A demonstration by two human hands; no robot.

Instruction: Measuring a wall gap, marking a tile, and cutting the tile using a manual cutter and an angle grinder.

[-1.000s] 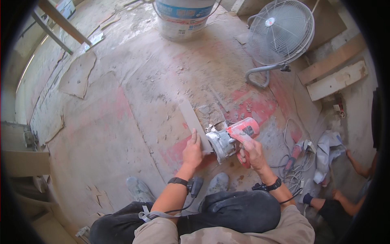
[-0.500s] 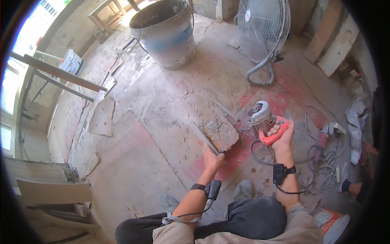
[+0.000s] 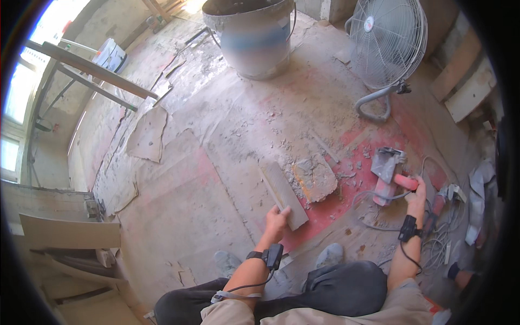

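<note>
My left hand (image 3: 275,221) is closed on the lower end of a long, narrow, grey tile strip (image 3: 284,196), its flat face turned up. Just right of the strip, on the dusty floor, sits a rough broken chunk of mortar (image 3: 315,179). At the right, my right hand (image 3: 416,194) grips the red side handle of an angle grinder (image 3: 384,165). The grinder's grey guard points away from me and its red body extends toward me. Whether it touches the floor I cannot tell.
A large dusty bucket (image 3: 254,46) stands ahead, a floor fan (image 3: 387,46) to its right. Cables (image 3: 441,238) and another red-handled tool (image 3: 435,208) lie right. Rubble and a loose slab (image 3: 147,135) litter the floor. Another person's foot shows at lower right.
The grinder has moved right and turned, and my right hand now holds its side handle. The tile strip has tilted to show its broad face, apart from the chunk. The view has shifted.
</note>
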